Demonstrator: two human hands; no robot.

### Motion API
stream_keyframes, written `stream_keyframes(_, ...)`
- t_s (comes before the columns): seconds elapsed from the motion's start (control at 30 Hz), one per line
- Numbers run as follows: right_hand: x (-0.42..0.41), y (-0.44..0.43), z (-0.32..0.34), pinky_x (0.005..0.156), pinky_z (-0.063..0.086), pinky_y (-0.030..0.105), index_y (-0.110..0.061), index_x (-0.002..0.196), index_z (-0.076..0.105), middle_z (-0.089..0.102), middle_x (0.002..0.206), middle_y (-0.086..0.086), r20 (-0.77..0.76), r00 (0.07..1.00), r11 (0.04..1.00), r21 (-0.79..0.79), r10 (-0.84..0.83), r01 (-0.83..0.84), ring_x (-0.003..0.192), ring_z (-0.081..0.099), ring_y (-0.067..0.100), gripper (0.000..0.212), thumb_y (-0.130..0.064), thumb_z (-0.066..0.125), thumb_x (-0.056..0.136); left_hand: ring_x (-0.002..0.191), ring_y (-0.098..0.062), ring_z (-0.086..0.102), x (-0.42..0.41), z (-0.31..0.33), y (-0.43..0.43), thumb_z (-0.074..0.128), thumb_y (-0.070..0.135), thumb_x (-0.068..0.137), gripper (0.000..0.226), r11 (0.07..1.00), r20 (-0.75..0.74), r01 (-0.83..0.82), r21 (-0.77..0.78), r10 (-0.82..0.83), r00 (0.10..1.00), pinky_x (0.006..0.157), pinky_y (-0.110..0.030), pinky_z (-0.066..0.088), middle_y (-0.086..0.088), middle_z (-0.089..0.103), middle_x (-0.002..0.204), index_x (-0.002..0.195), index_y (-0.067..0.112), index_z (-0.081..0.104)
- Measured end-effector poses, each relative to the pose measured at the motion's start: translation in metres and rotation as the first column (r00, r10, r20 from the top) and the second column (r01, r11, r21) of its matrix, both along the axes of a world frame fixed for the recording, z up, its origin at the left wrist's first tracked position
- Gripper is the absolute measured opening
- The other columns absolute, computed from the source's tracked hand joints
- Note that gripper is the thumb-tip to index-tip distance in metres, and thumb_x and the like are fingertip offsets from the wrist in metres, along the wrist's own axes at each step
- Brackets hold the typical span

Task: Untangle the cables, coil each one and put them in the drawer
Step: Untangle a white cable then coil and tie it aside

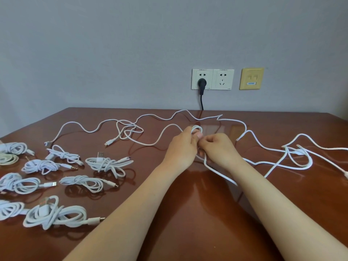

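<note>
Above the middle of the brown table [188,194], my left hand [181,146] holds a small loop of white cable [196,127] over its fingers. My right hand [216,147] pinches the same cable right beside it. The cable runs on from my hands in a long wavy line to the left [150,143]. A second strand drops under my right wrist [220,172]. More loose white cables lie tangled on the right [293,157] and at the back left [128,129]. No drawer is in view.
Several coiled and knotted white cables lie in rows on the table's left side [105,163]. A black plug [202,84] sits in a wall socket behind the table, its cord dropping behind the far edge. A yellow wall plate [251,78] is to the right.
</note>
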State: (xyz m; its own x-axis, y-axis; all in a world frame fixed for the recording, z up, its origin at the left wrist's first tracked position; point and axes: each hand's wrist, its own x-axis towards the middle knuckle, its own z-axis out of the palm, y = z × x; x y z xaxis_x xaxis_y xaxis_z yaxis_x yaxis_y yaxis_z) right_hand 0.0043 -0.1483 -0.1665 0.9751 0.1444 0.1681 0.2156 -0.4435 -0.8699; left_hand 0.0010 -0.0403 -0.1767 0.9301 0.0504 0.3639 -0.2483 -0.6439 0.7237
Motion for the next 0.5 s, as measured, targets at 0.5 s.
stream_keyframes(0.5,-0.01,0.005,0.007,0.043,0.043,0.019,-0.015,0.122,0.04,0.062,0.108,0.01,-0.357,0.906,0.964,-0.049,0.227,-0.261,0.043,0.06,0.012,0.048,-0.011,0.063,0.08,0.1,-0.036,0.056,-0.001,0.009,0.011,0.031,0.019,0.101,0.02,0.983,0.053,-0.166,0.076,0.162,0.985,0.078,-0.038,0.038,-0.018,0.055,0.107,0.104,0.004,0.045)
